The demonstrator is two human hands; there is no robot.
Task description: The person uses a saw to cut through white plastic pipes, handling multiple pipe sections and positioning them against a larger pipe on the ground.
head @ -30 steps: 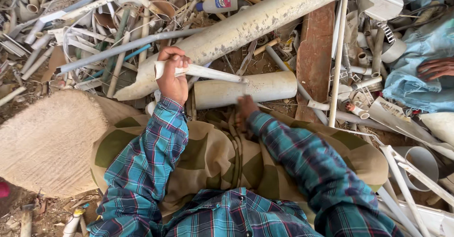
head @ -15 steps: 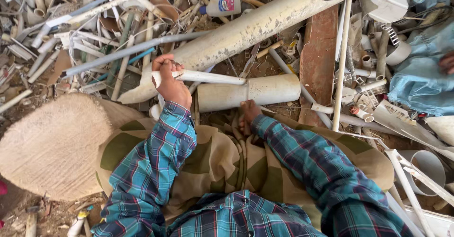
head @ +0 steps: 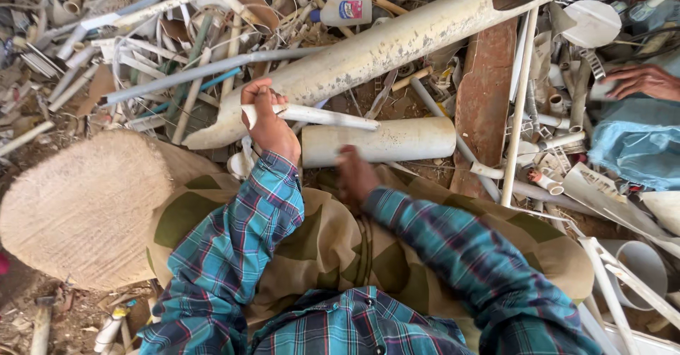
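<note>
The left hand (head: 268,118) grips a thin white strip (head: 319,116) pointing toward 3 o'clock. The right hand (head: 354,174), blurred so its grip cannot be told, sits at 6 o'clock of a short white pipe (head: 386,141).

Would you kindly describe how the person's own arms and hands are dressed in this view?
Both arms wear long sleeves of a plaid shirt in teal, blue and dark red checks, ending in buttoned-looking cuffs at the wrists. The left hand and right hand are bare: no gloves, and no rings or watch that I can make out.
</note>
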